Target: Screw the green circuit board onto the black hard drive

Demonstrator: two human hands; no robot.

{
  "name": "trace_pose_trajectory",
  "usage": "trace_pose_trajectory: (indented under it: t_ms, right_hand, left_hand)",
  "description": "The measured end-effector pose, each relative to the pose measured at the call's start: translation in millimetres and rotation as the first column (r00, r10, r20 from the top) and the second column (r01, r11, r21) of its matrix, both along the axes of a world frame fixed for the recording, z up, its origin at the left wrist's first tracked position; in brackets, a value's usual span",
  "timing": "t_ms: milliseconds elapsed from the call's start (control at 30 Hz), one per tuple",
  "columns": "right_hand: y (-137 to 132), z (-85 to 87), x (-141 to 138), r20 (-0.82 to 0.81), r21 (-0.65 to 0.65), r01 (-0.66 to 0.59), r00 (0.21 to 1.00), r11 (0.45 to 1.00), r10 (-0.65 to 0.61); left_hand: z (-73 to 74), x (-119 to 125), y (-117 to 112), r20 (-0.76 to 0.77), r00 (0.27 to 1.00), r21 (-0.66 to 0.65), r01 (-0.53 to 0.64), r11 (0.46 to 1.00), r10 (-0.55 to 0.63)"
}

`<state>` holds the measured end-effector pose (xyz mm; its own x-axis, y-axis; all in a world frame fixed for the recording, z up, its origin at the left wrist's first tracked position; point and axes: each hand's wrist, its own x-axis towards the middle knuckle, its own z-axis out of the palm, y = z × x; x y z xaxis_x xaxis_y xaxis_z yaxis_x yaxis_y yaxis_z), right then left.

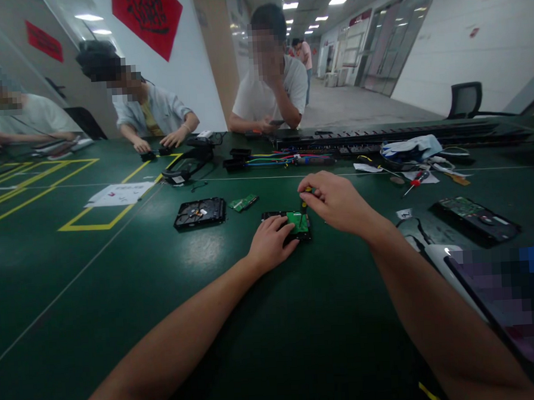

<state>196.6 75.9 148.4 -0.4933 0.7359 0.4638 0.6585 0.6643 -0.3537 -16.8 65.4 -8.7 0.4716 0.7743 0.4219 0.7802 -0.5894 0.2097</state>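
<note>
A hard drive [301,223] with a green circuit board facing up lies flat on the table in front of me. My left hand [271,241] grips it, fingers over its left part and thumb along the near edge. Above the board's right side, my right hand [332,199] is closed around a small yellow-and-black screwdriver [303,206]. The screwdriver stands nearly upright, its tip down at the board; whether it sits in a screw is too small to tell. Left of the drive lie a loose green circuit board [244,202] and a second hard drive [199,213].
At right are another hard drive [476,220], a red screwdriver [415,182] and a large device [491,307]. Cables [287,160] and long black strips [389,137] line the far side. Several people sit across the table; a headset-like strap [189,165] lies near one.
</note>
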Motion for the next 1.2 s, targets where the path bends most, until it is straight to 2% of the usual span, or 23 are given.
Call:
trace_pose_trajectory:
  t_ms: [100, 267, 1200]
  right_hand:
    - [2.4, -1.6, 1.3, 0.012, 0.004, -0.009, 1.000, 1.000, 0.009]
    - [1.4, -1.7, 1.6, -0.009, 0.003, 0.057, 0.998, 0.998, -0.057]
    - [1.3, 3.6, 3.9, 0.022, 0.033, 0.012, 1.000, 0.999, -0.013]
  left_hand:
    - [-0.6, 0.0, 0.1, 0.002, 1.000, 0.004, 0.002, 1.000, -0.002]
    - [-1.4, 0.2, 0.2, 0.005, 1.000, 0.003, -0.005, 1.000, 0.005]
    - [-1.0, 0.7, 0.0, 0.024, 1.000, 0.006, 0.001, 1.000, -0.002]
